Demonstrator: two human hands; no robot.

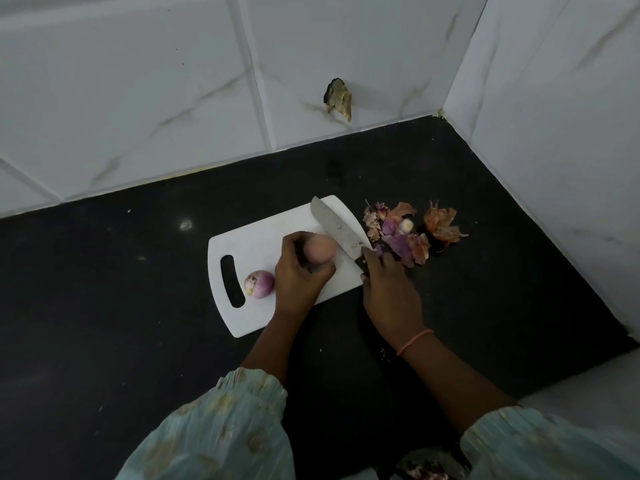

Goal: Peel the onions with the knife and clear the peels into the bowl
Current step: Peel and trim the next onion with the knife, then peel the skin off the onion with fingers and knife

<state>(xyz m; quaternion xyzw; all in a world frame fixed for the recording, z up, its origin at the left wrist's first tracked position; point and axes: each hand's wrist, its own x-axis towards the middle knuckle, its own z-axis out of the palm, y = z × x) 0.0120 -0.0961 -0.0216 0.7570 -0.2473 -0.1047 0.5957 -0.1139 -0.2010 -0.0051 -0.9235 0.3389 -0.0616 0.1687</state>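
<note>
unpeeled onion [320,250] on the white cutting board [263,233], toward the board's right side, gripped by the left hand [300,271] with fingers curled round its near and left sides, pale brownish skin showing on top. knife [337,226] just right of it, blade flat-sided and angled from the far right corner of the board down toward the near right edge, blade close against the onion's right side, whether touching cannot be told. dark handle gripped by the right hand [388,289] at the board's right edge, fingers wrapped round it, a thin orange band [414,341] on that wrist. peeled onion [259,284], purple and white, resting on the board near its left end, just right of the slot handle [232,285] and just left of the left hand, apart from the other onion. heap of peels [412,232], purple, orange and tan, lying on the black countertop [104,289] just past the board's right edge, spread toward the right-hand wall. board set at a slant near the middle of the countertop, closer to the back right corner. white tiled walls [138,81] along the back and right edges, with a broken dark patch [337,98] low on the back wall. pale green patterned sleeves [221,427] at the near edge.
</note>
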